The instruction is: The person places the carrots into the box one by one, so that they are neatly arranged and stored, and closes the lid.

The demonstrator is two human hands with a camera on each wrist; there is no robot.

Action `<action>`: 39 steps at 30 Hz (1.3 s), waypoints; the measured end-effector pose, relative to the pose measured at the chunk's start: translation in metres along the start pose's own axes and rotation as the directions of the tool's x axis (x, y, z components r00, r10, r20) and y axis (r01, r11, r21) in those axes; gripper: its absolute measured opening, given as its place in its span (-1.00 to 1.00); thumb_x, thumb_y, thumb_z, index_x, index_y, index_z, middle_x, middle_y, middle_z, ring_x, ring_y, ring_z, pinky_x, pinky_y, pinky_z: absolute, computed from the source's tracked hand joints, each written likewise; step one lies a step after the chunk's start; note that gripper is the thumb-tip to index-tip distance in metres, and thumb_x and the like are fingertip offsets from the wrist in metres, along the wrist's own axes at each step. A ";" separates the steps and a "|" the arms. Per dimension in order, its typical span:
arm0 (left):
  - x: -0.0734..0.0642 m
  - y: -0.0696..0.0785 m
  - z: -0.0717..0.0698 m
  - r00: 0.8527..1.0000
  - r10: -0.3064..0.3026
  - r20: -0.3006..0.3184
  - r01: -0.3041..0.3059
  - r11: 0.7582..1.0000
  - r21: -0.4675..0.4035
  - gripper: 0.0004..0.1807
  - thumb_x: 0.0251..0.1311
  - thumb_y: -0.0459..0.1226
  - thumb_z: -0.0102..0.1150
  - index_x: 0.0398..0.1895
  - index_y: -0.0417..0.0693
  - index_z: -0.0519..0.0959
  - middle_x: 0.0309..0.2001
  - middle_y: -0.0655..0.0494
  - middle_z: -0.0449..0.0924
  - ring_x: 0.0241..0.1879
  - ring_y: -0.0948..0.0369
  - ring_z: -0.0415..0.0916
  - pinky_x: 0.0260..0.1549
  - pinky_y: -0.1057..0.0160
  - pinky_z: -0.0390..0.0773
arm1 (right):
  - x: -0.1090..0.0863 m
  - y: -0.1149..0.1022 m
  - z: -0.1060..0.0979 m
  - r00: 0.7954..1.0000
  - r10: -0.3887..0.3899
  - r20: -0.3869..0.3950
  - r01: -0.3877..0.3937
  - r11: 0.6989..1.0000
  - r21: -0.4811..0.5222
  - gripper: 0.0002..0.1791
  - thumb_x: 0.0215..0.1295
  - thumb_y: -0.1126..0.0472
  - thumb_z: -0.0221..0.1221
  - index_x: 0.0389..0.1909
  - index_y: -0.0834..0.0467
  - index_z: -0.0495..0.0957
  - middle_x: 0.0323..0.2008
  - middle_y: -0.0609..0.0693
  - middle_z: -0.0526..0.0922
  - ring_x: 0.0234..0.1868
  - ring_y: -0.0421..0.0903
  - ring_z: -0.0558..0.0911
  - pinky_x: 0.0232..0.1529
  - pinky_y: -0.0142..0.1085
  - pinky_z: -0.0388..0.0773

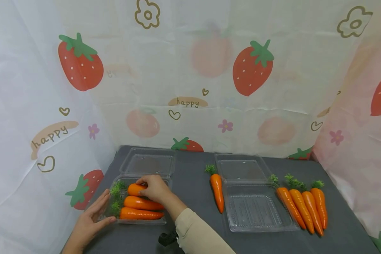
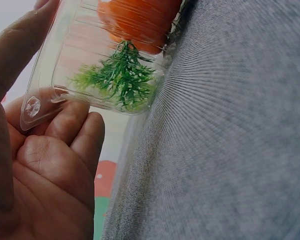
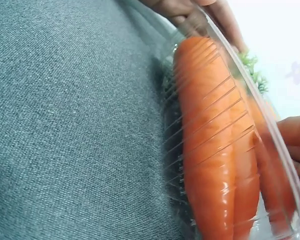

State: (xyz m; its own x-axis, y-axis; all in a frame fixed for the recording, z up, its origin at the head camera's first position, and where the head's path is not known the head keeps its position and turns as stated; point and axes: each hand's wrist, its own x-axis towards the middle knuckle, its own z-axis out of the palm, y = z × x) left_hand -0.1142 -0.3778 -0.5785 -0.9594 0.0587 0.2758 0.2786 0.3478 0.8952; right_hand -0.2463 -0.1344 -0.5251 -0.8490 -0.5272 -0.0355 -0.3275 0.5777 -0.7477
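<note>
An open clear plastic box (image 1: pixel 143 222) holds three orange carrots (image 1: pixel 141 213) lying side by side, their green leafy tops (image 1: pixel 115 208) toward its left end. My left hand (image 1: pixel 90 220) holds the box's front left corner, its thumb at the front rim and its fingers along the left side. Above the rearmost carrot (image 1: pixel 134 189), my right hand (image 1: pixel 155 190) reaches in and pinches it with thumb and fingers. The right hand covers part of that carrot. The left wrist view shows leafy greens (image 2: pixel 122 77) through the plastic near the left fingers.
A second open clear box (image 1: pixel 257 208) stands to the right. One carrot (image 1: pixel 217 192) lies left of it, and several more carrots (image 1: pixel 309 208) lie along its right side. Both lids (image 1: pixel 147 162) lean back toward the strawberry-print curtain (image 1: pixel 190 70). A grey cloth (image 1: pixel 197 211) covers the table.
</note>
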 end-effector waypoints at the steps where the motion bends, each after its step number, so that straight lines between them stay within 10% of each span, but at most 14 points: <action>1: 0.000 0.000 0.000 1.000 0.002 0.002 -0.002 1.000 0.003 -0.10 0.17 -0.46 0.42 0.57 -0.25 0.20 0.62 -0.20 -0.01 0.40 0.69 0.13 0.20 0.69 0.33 | 0.000 0.000 0.000 1.000 0.002 -0.002 -0.002 1.000 -0.011 -0.63 0.32 0.15 0.40 0.11 -0.21 0.70 0.07 -0.28 0.68 0.03 -0.28 0.63 -0.12 -0.40 0.66; 23: 0.000 -0.001 0.000 1.000 -0.014 0.003 0.014 1.000 0.005 -0.09 0.20 -0.43 0.42 0.59 -0.16 0.19 0.63 -0.17 -0.01 0.40 0.70 0.14 0.19 0.69 0.34 | 0.000 -0.003 0.005 0.998 0.059 -0.023 -0.061 0.994 -0.086 -0.65 0.28 0.18 0.42 0.06 -0.19 0.74 -0.02 -0.26 0.72 -0.07 -0.28 0.65 -0.19 -0.40 0.66; 39: 0.000 0.002 0.001 0.999 -0.039 0.007 0.039 0.999 0.015 -0.10 0.22 -0.40 0.41 0.60 -0.14 0.19 0.63 -0.13 -0.01 0.37 0.74 0.13 0.18 0.71 0.33 | -0.015 -0.001 -0.008 0.997 -0.046 -0.054 0.042 0.996 -0.080 -0.67 0.36 0.16 0.36 0.11 -0.12 0.71 0.02 -0.28 0.72 -0.01 -0.28 0.67 -0.07 -0.37 0.69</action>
State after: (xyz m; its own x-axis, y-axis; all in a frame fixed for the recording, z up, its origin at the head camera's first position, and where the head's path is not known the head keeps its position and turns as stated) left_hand -0.1137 -0.3764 -0.5767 -0.9698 0.0517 0.2385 0.2407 0.3637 0.8999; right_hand -0.2368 -0.1222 -0.5181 -0.8542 -0.5188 0.0348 -0.3948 0.6035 -0.6927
